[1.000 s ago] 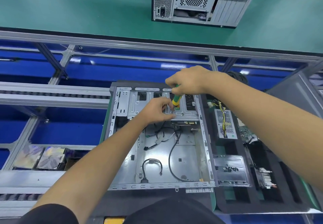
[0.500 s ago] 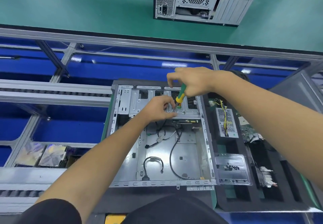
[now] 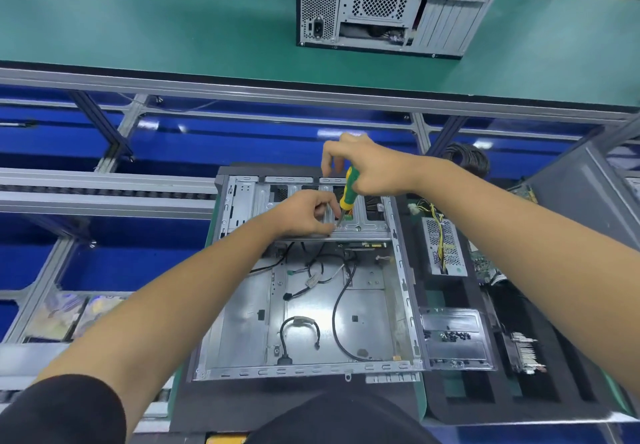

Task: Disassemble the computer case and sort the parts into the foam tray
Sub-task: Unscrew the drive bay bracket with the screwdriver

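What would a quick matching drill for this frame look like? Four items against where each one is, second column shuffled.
Items:
1. screwdriver
2. power supply
3. second computer case
4. loose black screws

Places:
A. upright on the green bench at the far side
B. in the right hand, tip down at the drive cage
C. piled in a shallow foam tray pocket, near right of the open case
D. in a foam tray pocket, yellow wires on top

Pairs: 1-B, 2-D, 3-A, 4-C
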Action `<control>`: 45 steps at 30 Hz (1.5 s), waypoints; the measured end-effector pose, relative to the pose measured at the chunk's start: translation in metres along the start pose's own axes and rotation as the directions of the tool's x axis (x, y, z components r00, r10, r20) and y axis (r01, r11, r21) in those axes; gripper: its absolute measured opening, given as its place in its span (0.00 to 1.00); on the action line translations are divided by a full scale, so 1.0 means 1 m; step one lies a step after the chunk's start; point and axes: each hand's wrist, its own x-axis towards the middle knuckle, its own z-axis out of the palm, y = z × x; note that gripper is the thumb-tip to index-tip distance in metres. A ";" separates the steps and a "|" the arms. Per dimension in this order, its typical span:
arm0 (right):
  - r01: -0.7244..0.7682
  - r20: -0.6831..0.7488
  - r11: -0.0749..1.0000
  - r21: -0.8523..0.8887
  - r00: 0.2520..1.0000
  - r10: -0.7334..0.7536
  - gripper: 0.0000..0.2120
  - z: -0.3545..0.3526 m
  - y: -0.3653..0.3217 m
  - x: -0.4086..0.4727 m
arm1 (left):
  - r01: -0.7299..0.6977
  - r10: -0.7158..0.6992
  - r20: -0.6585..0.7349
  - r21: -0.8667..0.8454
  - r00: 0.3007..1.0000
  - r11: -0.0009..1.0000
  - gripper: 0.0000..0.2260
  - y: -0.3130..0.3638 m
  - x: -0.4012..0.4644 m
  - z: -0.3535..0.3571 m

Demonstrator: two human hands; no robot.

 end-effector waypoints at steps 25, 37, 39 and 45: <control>0.075 -0.022 0.889 -0.453 0.995 -0.095 0.16 -0.003 -0.009 0.003 | -0.203 -0.037 0.407 0.530 0.913 0.823 0.17 0.040 0.039 -0.031; 0.067 0.022 0.936 -0.347 0.998 -0.063 0.18 -0.010 0.001 -0.005 | -0.246 -0.018 0.433 0.546 0.901 0.801 0.11 0.039 0.045 -0.028; 0.050 -0.014 0.875 -0.482 0.998 -0.064 0.11 -0.009 0.005 -0.006 | -0.237 -0.025 0.420 0.558 0.907 0.795 0.16 0.038 0.044 -0.027; 0.093 0.005 0.851 -0.517 0.994 -0.105 0.16 -0.009 0.005 -0.007 | -0.257 -0.019 0.438 0.561 0.899 0.787 0.08 0.039 0.042 -0.026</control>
